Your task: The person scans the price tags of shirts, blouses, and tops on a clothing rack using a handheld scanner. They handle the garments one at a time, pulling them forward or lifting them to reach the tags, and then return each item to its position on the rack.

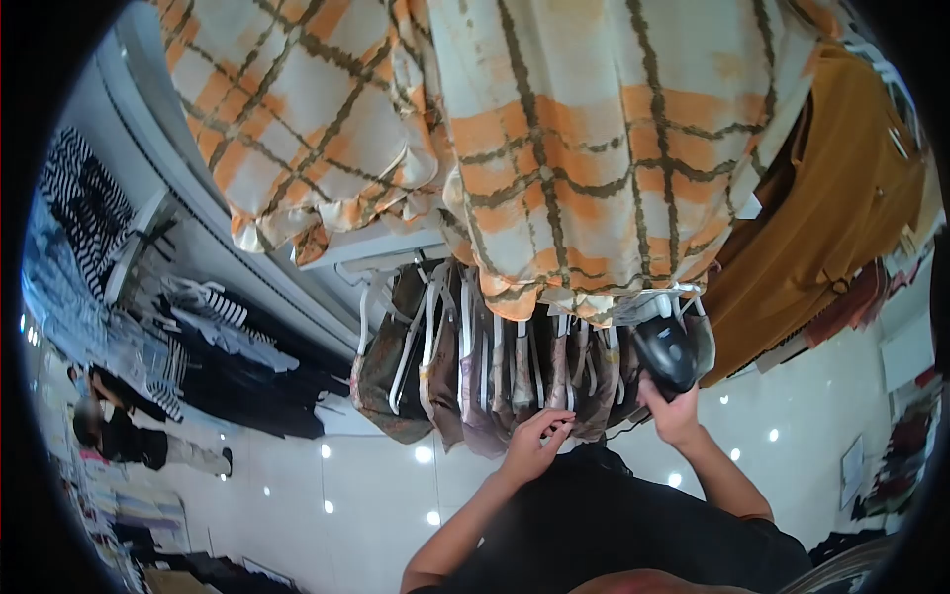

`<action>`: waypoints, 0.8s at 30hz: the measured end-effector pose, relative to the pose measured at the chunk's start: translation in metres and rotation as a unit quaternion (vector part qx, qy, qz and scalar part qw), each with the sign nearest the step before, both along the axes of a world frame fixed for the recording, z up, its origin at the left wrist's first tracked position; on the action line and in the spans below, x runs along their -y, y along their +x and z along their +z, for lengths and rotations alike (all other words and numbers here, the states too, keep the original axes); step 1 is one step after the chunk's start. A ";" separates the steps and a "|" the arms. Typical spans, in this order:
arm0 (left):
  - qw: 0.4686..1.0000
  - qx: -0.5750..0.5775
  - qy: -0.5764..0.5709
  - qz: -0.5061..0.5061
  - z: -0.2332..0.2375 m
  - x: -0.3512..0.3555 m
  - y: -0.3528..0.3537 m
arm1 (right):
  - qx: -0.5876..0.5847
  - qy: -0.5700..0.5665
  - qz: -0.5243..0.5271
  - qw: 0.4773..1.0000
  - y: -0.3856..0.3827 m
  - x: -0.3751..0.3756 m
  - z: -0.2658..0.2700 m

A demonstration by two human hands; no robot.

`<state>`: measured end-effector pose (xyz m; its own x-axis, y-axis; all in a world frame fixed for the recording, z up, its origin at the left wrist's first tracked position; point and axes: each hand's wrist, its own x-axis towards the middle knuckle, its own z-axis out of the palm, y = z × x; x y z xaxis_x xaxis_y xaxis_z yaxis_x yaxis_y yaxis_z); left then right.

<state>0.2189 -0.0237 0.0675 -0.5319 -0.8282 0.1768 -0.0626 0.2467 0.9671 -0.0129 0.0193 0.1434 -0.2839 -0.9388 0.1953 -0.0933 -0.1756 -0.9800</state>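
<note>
In the lower middle, my left hand (537, 444) has its fingers curled together at the front of the hanging clothes. A small dark bit shows between them, too small to name. My right hand (675, 416) is wrapped around the lower end of a black rounded handheld device (665, 354), raised at the right end of the rail. The device's smooth, bulbous head points up against the garments. Several patterned brown and mauve garments (475, 381) hang on white hangers (427, 337) between and beyond my hands. A thin dark cord (625, 430) runs near my right wrist.
Orange-and-white checked garments (554, 168) hang above. A mustard garment (792, 228) hangs to the right. Dark and striped clothes (237, 366) fill a rack at left. A person in dark clothing (134, 444) stands on the tiled floor (366, 485) at far left.
</note>
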 end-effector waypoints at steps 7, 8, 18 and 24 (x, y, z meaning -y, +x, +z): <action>0.997 -0.041 0.066 0.003 -0.006 -0.007 0.006 | -0.003 -0.050 -0.077 0.996 -0.010 0.006 0.031; 0.997 -0.034 0.062 0.002 -0.006 -0.009 0.007 | 0.014 -0.064 -0.100 0.993 -0.009 0.009 0.032; 0.993 -0.016 0.078 0.083 -0.010 -0.039 0.009 | 0.013 -0.069 -0.048 0.996 -0.020 0.014 0.035; 0.991 0.001 0.059 0.124 -0.001 -0.065 -0.024 | 0.053 -0.056 -0.011 0.997 -0.044 -0.001 0.028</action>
